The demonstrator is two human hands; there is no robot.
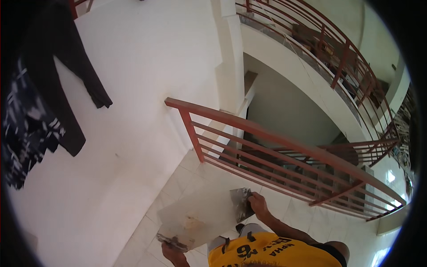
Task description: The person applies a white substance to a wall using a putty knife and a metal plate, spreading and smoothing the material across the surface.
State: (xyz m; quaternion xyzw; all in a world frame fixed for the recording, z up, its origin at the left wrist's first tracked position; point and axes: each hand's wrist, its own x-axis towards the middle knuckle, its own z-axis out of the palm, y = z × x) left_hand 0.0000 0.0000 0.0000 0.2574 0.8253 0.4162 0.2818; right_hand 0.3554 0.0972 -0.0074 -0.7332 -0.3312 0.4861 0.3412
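Observation:
A pale flat board with a brownish smear lies low in front of me, above the floor tiles. At its near left end my left hand is closed on a dark, putty-smeared piece, perhaps a scraper. My right hand grips a dark square blade or plate at the board's right end. Whether these dark pieces are separate tools or parts of the board I cannot tell. My yellow shirt shows below.
A white wall with hanging dark trousers and patterned cloth is on the left. A red railing runs ahead over tiled floor, beside a stairwell. A curved railed balcony with stacked items is at upper right.

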